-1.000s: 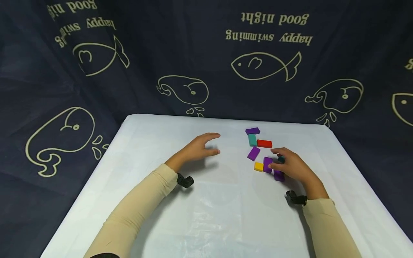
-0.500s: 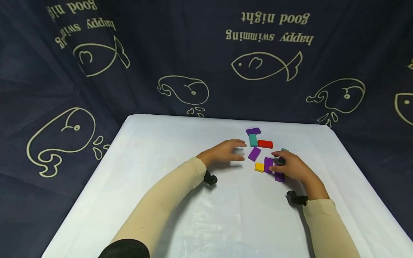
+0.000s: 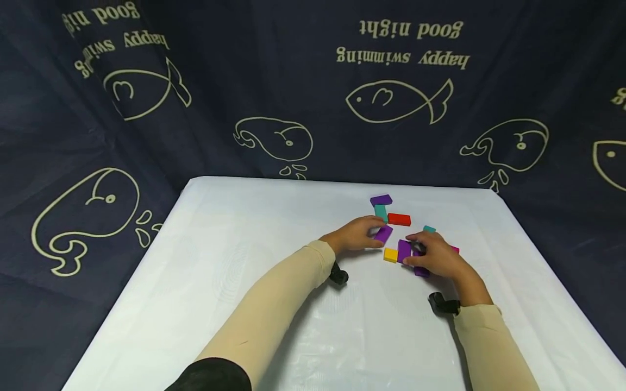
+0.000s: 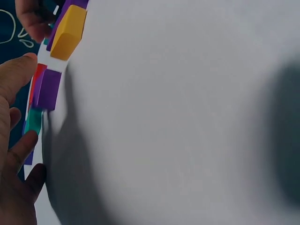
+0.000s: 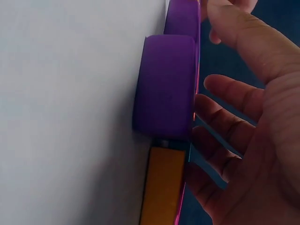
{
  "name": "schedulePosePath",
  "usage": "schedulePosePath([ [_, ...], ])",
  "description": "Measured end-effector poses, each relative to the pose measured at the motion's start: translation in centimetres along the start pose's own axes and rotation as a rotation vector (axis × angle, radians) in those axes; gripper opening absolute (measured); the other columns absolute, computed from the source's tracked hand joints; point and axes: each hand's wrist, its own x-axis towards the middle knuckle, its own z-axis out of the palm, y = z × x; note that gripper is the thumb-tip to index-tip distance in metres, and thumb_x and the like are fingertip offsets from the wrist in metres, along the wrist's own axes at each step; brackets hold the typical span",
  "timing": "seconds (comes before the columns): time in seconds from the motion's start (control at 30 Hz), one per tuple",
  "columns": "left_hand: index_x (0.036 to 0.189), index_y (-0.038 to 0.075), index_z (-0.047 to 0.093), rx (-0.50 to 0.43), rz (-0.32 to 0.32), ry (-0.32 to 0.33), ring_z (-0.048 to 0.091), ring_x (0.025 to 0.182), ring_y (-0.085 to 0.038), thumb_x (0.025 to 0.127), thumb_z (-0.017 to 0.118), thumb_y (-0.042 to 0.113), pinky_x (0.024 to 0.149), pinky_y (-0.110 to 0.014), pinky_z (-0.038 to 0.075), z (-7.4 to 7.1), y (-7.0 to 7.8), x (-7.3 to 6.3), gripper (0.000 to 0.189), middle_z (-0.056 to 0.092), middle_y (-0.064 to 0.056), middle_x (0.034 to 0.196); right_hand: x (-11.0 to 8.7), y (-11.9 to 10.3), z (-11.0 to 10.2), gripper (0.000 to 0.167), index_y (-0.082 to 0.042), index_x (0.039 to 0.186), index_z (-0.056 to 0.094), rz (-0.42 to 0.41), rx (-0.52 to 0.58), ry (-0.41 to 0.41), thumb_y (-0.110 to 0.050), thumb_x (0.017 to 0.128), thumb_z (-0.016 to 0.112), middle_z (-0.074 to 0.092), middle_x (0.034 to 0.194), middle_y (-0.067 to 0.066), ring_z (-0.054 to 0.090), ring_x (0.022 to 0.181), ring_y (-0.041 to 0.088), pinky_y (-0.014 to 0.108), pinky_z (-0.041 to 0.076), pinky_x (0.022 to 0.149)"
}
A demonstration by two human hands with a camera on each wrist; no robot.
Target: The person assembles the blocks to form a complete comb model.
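Flat coloured blocks lie loosely grouped on the white table. My left hand [image 3: 361, 233] is at a purple block [image 3: 383, 234], thumb and fingers apart on either side of it; the left wrist view shows a gap between the thumb and that block. My right hand [image 3: 437, 255] hovers over the near right blocks, fingers spread and loosely bent. Its thumb is close to another purple block [image 3: 404, 251], beside a yellow block [image 3: 390, 255]. A further purple block [image 3: 421, 272] is partly hidden beneath it. In the right wrist view its fingers lie beside a purple block [image 5: 164, 84] and an orange block [image 5: 164, 187].
A purple block [image 3: 381, 200], a teal block [image 3: 380, 212] and a red block [image 3: 399, 219] sit farther back. Another teal block [image 3: 429, 229] and a pink block [image 3: 455, 249] peek out past the right hand. A dark printed cloth [image 3: 293, 81] hangs behind the table [image 3: 274, 201].
My left hand has moved right across the table to the purple block. The right hand has shifted only slightly, and a teal block and a pink edge now show around it.
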Motion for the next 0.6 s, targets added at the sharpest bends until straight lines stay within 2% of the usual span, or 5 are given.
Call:
schedulePosePath([
  [0.13,0.149,0.016,0.047,0.079,-0.015,-0.007,0.034,0.143,-0.018,0.095,0.067,0.036,0.118,-0.029,0.023,0.53,0.41,0.41,0.061,0.040,-0.001,0.156,0.02,0.12,0.15,0.071,-0.005,0.140,0.053,-0.012,-0.007,0.004,-0.042,0.084,0.077,0.050,0.140,0.024,0.033,0.131,0.046,0.072,0.033,0.102],
  [0.27,0.148,0.020,0.049,0.154,-0.043,-0.018,0.038,0.140,-0.019,0.096,0.064,0.039,0.115,-0.037,0.031,0.80,0.47,0.57,0.057,0.041,0.003,0.155,0.09,0.18,0.38,0.068,-0.003,0.138,0.055,-0.032,-0.025,0.021,-0.038,0.084,0.078,0.053,0.137,0.024,0.034,0.129,0.046,0.069,0.036,0.100],
  [0.4,0.144,0.018,0.054,0.168,-0.022,-0.013,0.040,0.139,-0.017,0.097,0.063,0.035,0.115,-0.033,0.031,0.92,0.14,0.71,0.051,0.044,0.002,0.153,0.07,0.15,0.57,0.065,-0.003,0.136,0.057,-0.035,-0.041,0.037,-0.035,0.084,0.079,0.055,0.134,0.023,0.035,0.128,0.045,0.068,0.040,0.098],
  [0.6,0.141,0.013,0.057,0.130,0.015,0.002,0.041,0.137,-0.016,0.096,0.066,0.030,0.116,-0.023,0.025,0.86,-0.49,0.71,0.049,0.048,-0.002,0.148,0.06,-0.28,0.62,0.064,-0.002,0.135,0.057,-0.004,-0.037,0.037,-0.033,0.084,0.079,0.056,0.133,0.022,0.035,0.128,0.044,0.066,0.043,0.097],
])
